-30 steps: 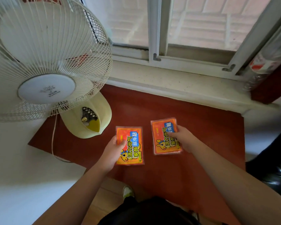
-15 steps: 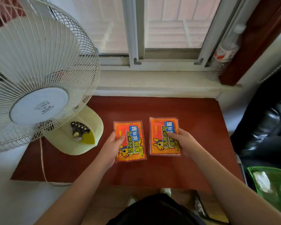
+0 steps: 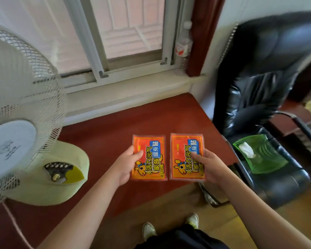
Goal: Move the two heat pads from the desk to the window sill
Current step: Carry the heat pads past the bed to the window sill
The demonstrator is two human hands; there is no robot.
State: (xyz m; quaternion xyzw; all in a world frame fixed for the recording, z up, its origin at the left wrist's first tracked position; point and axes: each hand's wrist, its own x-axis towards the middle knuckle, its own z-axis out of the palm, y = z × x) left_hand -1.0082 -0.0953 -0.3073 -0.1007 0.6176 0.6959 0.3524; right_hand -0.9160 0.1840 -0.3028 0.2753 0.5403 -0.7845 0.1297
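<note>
Heat pads [image 3: 149,157] above red desk [image 3: 106,133], pale window sill [image 3: 126,92] beyond

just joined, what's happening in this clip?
A person stands at a red-brown desk with one orange heat pad in each hand: the left hand grips the left heat pad by its left edge, and the right hand grips the right heat pad by its right edge. The pads sit side by side at the desk's near edge. Neither is on the window sill yet. A desk fan stands to the left.
</note>
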